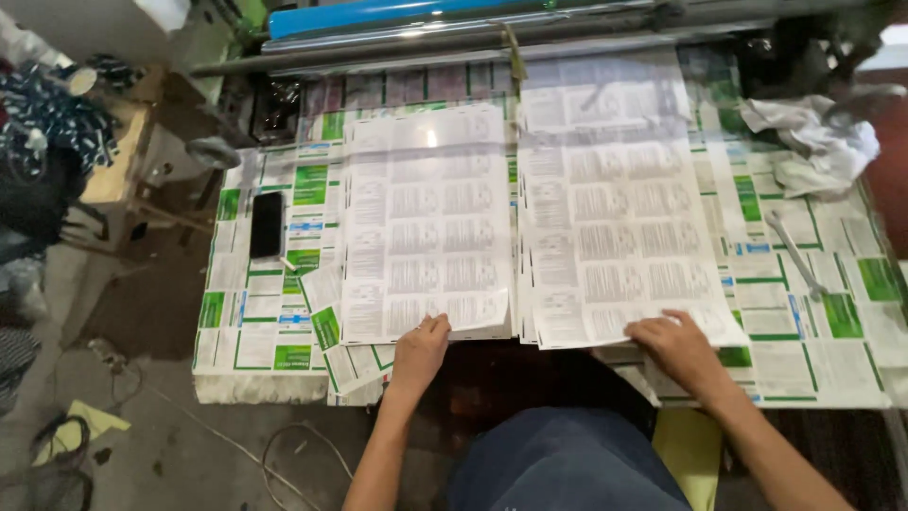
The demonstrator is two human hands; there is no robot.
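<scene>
Paper covers the whole table (832, 369): green-and-white printed sheets laid as a lining, and on top of them two stacks of pale grey printed sheets. My left hand (421, 345) rests at the near edge of the left stack (421, 222), fingers close together and flat on its lifted bottom corner; whether my thumb is tucked beneath the sheet I cannot tell. My right hand (673, 343) lies on the near edge of the right stack (610, 208), fingers slightly spread and pressing down, the tips partly lost against the print. A black phone (267, 223) lies left of the stacks, a wrench (793, 252) to the right, near a crumpled rag (815, 142). The blue roller (397, 14) at the far end is cut off by the frame's top. The print is too fine to read.
</scene>
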